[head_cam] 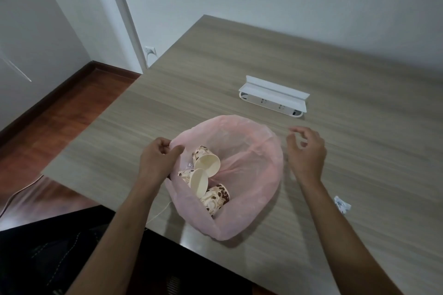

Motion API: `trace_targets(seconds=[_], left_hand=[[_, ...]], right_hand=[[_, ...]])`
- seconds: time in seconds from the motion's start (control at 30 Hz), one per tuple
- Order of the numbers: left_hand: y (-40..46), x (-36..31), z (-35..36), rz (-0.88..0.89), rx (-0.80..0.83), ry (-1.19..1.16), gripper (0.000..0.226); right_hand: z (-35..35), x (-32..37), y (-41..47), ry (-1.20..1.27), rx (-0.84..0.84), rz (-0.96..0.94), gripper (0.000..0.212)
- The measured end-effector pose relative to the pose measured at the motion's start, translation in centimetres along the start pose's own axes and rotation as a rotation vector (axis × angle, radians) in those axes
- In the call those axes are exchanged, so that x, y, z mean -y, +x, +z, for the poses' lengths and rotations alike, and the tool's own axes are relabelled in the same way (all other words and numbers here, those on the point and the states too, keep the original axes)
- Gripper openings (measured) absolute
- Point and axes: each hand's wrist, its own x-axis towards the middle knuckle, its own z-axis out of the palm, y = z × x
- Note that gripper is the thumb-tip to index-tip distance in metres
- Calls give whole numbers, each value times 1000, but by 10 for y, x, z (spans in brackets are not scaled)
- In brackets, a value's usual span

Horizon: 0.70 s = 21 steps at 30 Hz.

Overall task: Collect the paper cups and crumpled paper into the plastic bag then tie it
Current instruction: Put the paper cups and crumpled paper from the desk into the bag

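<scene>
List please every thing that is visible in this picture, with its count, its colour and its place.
plastic bag: 1, pink, open on the table, near edge
paper cups: 3, cream with brown print, lying inside the bag
crumpled paper: 1, white, on the table right of the bag
power strip: 1, white, on the table beyond the bag
table: 1, grey wood grain
wall socket: 1, white, low on the wall
left hand: fingers pinching the bag's left rim
right hand: loosely curled, empty, right of the bag
</scene>
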Motion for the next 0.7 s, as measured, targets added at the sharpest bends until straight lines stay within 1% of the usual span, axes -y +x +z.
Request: trace_targets(seconds=[0.03,0.07,0.13,0.17,0.2,0.27,0.4,0.5,0.53,0.6,0.7], left_hand=[[0,0,1,2,3,4,31],[-1,0,2,4,6,5,30],[-2,0,3,10,9,-1,27],[-2,0,4,12,8,-4,27],[-2,0,4,10,6,-8,26],[-2,0,4,10,8,-10,26],[-3,0,3,13,-3,-12,22],[-3,0,2,6,-7,-15,19],[-3,1,2,9,-8,-9,16],[-3,1,2,25,-12,10,12],[-2,1,1,34,-5,7,18]], right_hand=[[3,-18,13,-84,22,59,24],[6,-35,24,-176,89,136,29],[13,-72,38,-330,275,297,43],[14,-87,40,-391,355,347,47],[15,-99,38,-435,412,366,48],[15,-113,28,-441,453,328,42],[10,-116,3,-366,378,269,27],[6,-113,-10,-298,314,308,14],[3,-109,-13,-267,283,321,13],[-3,-96,-13,-188,158,303,15],[-12,-52,-12,-31,-47,236,23]])
